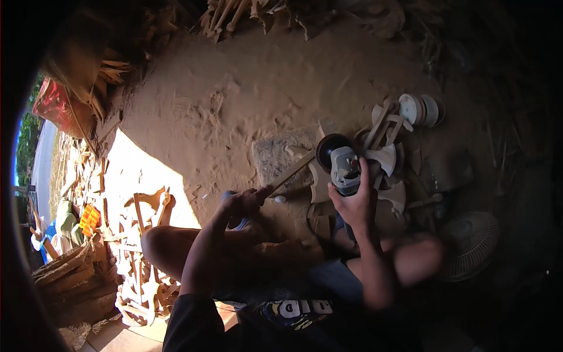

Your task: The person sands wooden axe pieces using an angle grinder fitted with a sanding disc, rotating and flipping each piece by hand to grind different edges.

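Brown, dusty ground (234,76) spreads across most of the view, with a bright patch of sunlight (141,167) falling on it at the left. The person sits low with knees bent out to both sides, bare legs (176,249) reaching across the lower part. A heap of cut wood (138,281) lies in the sun beside the left knee, and a round fan (474,246) stands in shade past the right knee. In front of the person a flat grey slab (272,155) lies on the ground, with curved wood pieces (384,158) to its right and a pale tub (419,110) just beyond them. The power tool (345,170) is near the slab's right side, its dark round disc (329,142) facing away from the person; the right hand (355,205) is wrapped around its body. The left hand (247,202) is closed around one end of a wooden stick (290,172), which slants over the slab, its far end at the disc's edge, though I cannot tell whether they touch. A small white lump (280,199) lies just below the stick
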A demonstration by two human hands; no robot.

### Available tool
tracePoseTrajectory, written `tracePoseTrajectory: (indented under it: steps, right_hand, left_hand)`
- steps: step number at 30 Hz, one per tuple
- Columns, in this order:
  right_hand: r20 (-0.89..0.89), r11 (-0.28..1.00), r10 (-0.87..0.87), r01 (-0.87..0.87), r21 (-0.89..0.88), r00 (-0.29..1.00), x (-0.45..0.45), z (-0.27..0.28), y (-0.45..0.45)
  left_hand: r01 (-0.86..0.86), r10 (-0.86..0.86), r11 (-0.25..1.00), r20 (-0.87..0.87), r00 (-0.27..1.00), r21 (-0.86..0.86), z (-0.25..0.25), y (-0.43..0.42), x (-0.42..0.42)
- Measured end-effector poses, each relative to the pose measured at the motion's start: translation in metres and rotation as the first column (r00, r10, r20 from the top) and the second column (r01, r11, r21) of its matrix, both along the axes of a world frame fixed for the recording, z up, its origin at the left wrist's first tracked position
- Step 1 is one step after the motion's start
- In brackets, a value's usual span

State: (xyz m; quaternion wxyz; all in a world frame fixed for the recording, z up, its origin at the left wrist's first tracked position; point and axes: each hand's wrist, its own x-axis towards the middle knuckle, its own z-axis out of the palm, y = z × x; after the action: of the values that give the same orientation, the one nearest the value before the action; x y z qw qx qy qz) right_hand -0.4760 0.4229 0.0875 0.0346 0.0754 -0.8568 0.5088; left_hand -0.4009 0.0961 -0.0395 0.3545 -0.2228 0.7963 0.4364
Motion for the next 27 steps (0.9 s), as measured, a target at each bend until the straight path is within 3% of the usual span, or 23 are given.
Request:
tracePoseTrajectory:
  steps: [2, 8, 12, 15, 21, 27]
  right_hand:
    - [0.077, 0.984, 0.128, -0.117, -0.133, 0.989, 0.004, -0.035, -0.011]
    - [0.161, 0.935, 0.341, -0.352, 0.042, 0.926, 0.017, -0.074, -0.036]
    - [0.256, 0.912, 0.318, -0.368, 0.181, 0.913, 0.015, -0.054, -0.048]
    - [0.173, 0.884, 0.32, -0.359, 0.301, 0.932, 0.012, -0.062, -0.052]
    - [0.124, 0.896, 0.317, -0.34, 0.287, 0.94, 0.01, -0.074, -0.054]
    - [0.256, 0.884, 0.22, -0.303, 0.356, 0.941, 0.007, -0.067, -0.059]
  left_hand:
    - [-0.001, 0.001, 1.0, 0.051, 0.999, -0.001, 0.009, -0.003, -0.003]
    - [0.011, -0.014, 1.0, 0.123, 0.992, 0.023, 0.019, -0.001, -0.01]
    - [0.026, -0.031, 0.999, 0.15, 0.988, 0.038, 0.019, 0.004, -0.017]
    - [0.036, -0.041, 0.999, 0.17, 0.985, 0.035, 0.019, 0.0, -0.017]
    - [0.04, -0.049, 0.998, 0.205, 0.978, 0.046, 0.02, -0.002, -0.019]
    - [0.061, -0.077, 0.995, 0.226, 0.971, 0.074, 0.016, 0.011, -0.025]
